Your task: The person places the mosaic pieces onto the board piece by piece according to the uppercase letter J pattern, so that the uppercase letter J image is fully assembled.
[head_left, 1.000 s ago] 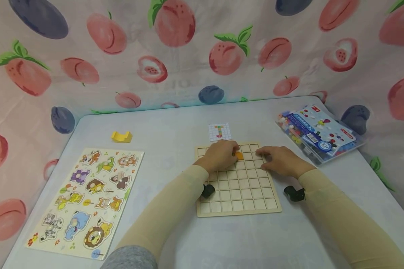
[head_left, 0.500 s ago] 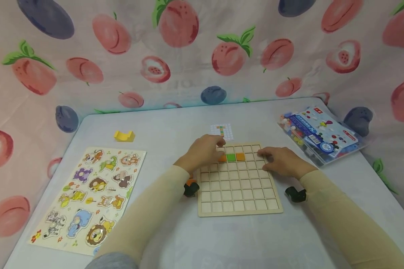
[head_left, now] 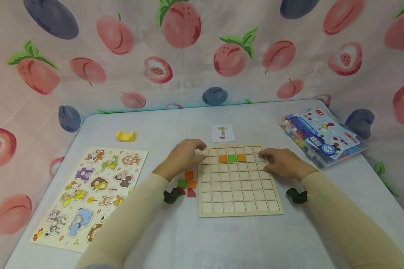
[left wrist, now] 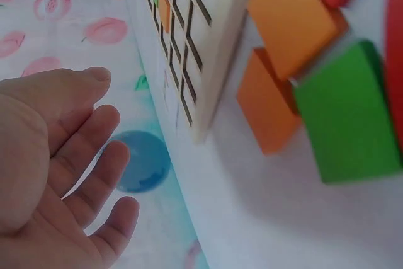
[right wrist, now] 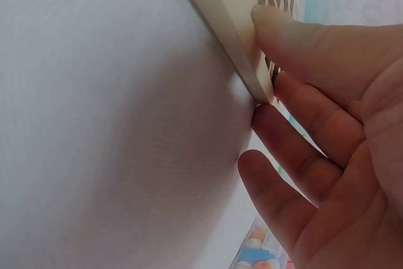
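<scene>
A square wooden grid board lies on the table, with an orange tile, a green tile and another orange tile side by side in its second row. My left hand hovers at the board's upper left corner, fingers loosely bent and nothing in them, as the left wrist view confirms. Below it lie loose tiles: two orange, a green square and red pieces, one a red quarter-round. My right hand holds the board's upper right edge, thumb on the rim and fingers around the corner.
Behind the board is a small pattern card. An animal puzzle board lies at left, partly under the left sleeve, with a yellow curved block behind it. A clear plastic box of colourful pieces sits at back right.
My left hand has let go of the right-hand orange tile and moved left off the row, uncovering the three tiles and the loose ones beside the board. The right hand keeps its place.
</scene>
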